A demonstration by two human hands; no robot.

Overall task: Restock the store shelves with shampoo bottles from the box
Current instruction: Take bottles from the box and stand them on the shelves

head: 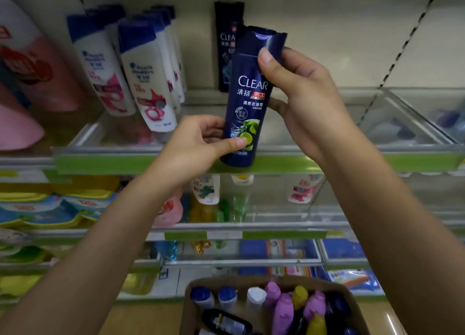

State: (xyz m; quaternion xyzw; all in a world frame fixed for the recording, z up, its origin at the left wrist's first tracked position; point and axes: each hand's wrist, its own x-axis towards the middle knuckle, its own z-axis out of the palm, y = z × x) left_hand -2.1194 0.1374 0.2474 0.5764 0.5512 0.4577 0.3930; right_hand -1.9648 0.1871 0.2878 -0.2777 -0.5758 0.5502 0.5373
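Observation:
I hold a dark blue Clear shampoo bottle upright in front of the upper shelf. My left hand pinches its lower part, thumb on the label. My right hand grips its top by the cap, thumb in front. A second dark Clear bottle stands at the back of that shelf, right behind the held one. The cardboard box sits low in view, holding several bottles with blue, white, purple and yellow caps.
White bottles with blue caps stand in rows on the shelf to the left, pink bottles further left. A clear divider bounds the shelf bay on the right. Lower shelves carry assorted products.

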